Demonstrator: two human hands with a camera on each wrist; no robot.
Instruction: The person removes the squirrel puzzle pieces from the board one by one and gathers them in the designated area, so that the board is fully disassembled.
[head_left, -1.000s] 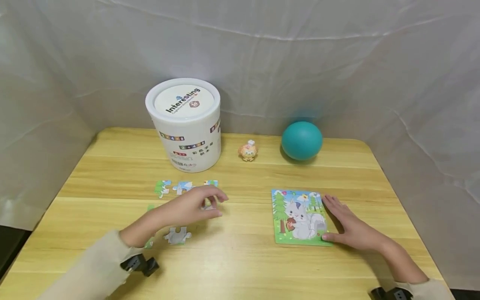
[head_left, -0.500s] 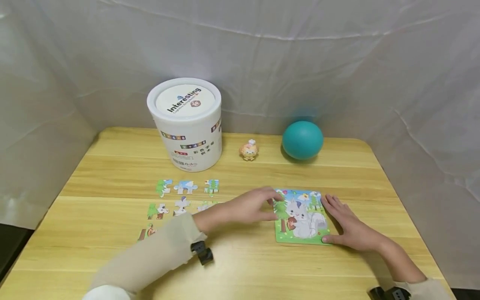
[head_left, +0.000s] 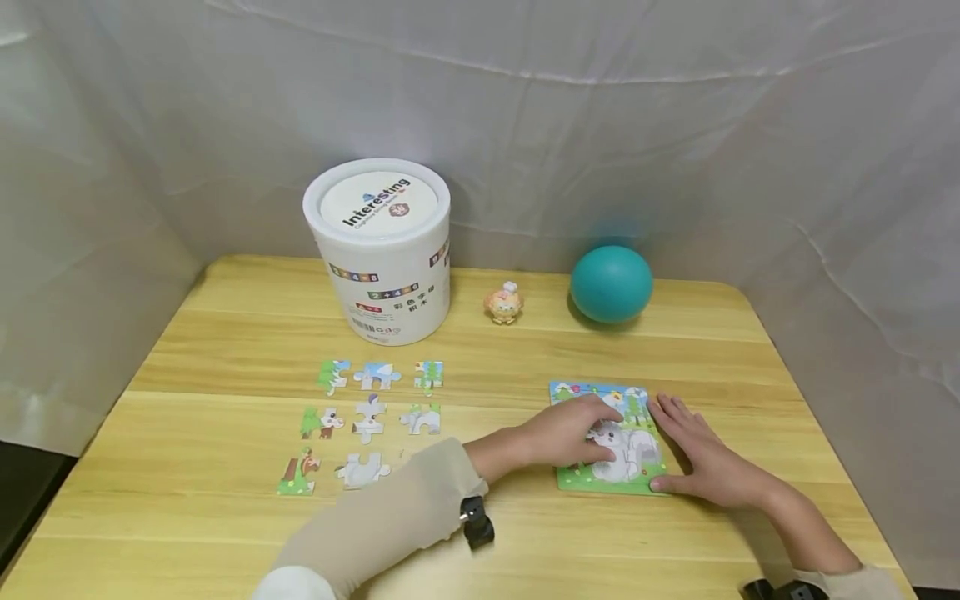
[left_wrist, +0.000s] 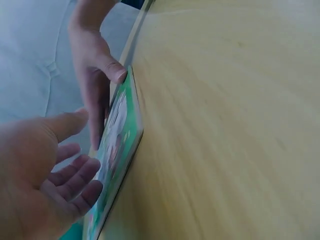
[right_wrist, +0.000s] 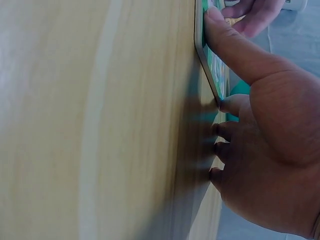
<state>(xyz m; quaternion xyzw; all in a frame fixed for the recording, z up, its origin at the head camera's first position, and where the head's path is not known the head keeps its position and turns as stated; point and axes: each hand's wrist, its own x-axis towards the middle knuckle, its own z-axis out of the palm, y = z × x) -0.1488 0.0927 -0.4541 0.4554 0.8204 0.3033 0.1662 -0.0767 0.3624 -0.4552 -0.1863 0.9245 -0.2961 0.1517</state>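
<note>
A square puzzle board [head_left: 615,478] with a grey squirrel picture lies flat on the table at the right. My left hand [head_left: 566,433] hovers over its left half, covering part of the squirrel. In the left wrist view that hand [left_wrist: 35,170] has its thumb apart from loosely bent fingers, and nothing shows between them. At the board's right edge rests my right hand [head_left: 705,458], its thumb on the lower right corner. The right wrist view shows this hand's fingertips [right_wrist: 217,150] on the tabletop beside the board [right_wrist: 214,70].
Several loose jigsaw pieces, including a white-grey one [head_left: 363,472], lie in rows on the table's left side. Behind them stands a white bucket [head_left: 390,275] with a lid. A small orange figurine [head_left: 503,305] and a teal ball [head_left: 611,284] sit along the back.
My left hand has moved right from above the loose jigsaw pieces to over the puzzle board, uncovering those pieces. The right hand has stayed at the board's edge.
</note>
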